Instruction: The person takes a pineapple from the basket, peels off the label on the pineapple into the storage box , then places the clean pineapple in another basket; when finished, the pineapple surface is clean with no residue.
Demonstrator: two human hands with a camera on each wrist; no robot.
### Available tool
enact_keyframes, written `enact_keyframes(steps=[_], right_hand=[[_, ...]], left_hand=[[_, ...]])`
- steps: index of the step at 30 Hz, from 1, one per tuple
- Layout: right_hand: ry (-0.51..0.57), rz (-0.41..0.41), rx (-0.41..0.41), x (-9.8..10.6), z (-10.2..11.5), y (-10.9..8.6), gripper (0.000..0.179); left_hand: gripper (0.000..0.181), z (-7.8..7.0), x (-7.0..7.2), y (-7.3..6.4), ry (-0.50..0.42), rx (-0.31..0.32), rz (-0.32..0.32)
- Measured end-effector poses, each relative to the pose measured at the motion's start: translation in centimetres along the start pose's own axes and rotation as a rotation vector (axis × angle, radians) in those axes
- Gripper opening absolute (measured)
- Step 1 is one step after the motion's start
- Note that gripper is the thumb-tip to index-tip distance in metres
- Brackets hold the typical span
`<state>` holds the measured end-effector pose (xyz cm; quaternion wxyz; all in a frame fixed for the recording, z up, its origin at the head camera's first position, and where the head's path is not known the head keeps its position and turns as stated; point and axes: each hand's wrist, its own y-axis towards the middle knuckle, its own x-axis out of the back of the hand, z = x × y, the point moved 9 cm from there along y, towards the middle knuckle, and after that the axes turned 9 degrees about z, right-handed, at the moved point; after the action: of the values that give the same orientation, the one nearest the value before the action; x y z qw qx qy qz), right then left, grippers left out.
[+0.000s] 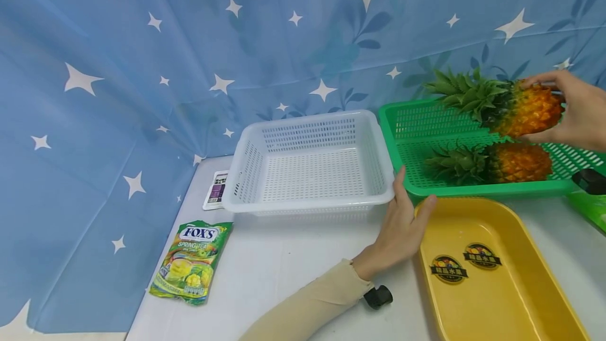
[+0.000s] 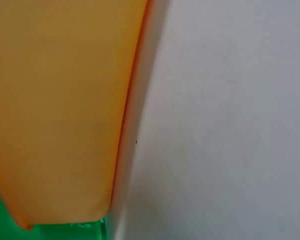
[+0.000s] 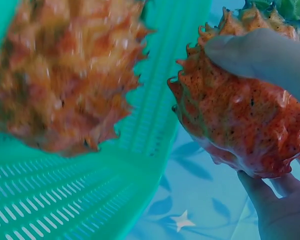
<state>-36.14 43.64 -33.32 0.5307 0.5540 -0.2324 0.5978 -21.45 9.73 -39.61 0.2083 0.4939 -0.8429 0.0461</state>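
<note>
My right hand (image 1: 575, 109) grips an orange pineapple (image 1: 530, 109) with a green leafy crown, holding it raised over the green basket (image 1: 478, 191). In the right wrist view the thumb and fingers lie around the held pineapple (image 3: 245, 115). A second pineapple (image 1: 521, 163) lies on its side in that basket. My left hand (image 1: 395, 228) is at the gap between the white basket (image 1: 307, 205) and the yellow tray (image 1: 478, 304), its fingers fairly straight and near the corners of the baskets. Whether the left fingertips touch a rim I cannot tell.
A green FOX'S candy bag (image 1: 191, 262) lies on the white table (image 1: 284, 272) at left. A small purple-and-white packet (image 1: 216, 191) lies beside the white basket. Part of a green package (image 1: 589, 207) shows at the right edge. A blue starred curtain (image 1: 284, 41) hangs behind.
</note>
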Motion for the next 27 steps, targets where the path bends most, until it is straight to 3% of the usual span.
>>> enact_keyframes(steps=[4, 7, 16, 21, 27], right_hand=[[-0.040, 0.055, -0.029, 2.4, 6.8, 0.5, 0.112], [-0.082, 0.097, -0.018, 3.0, 8.6, 1.1, 0.110], [-0.115, 0.194, 0.032, 2.1, 6.9, 2.0, 0.107], [-0.135, 0.245, 0.064, 1.3, 6.4, 2.8, 0.107], [-0.159, 0.341, 0.027, -0.1, 5.4, 3.5, 0.105]], left_hand=[[0.072, 0.0, 0.0, 0.4, -0.009, -0.008, -0.034], [0.072, 0.0, -0.1, 0.7, -0.013, 0.012, -0.043], [0.072, 0.1, -0.5, 0.8, -0.014, 0.059, -0.017], [0.072, 0.2, -0.4, 0.8, -0.012, 0.038, -0.021], [0.072, 0.1, -0.3, 1.0, -0.004, 0.025, -0.021]])
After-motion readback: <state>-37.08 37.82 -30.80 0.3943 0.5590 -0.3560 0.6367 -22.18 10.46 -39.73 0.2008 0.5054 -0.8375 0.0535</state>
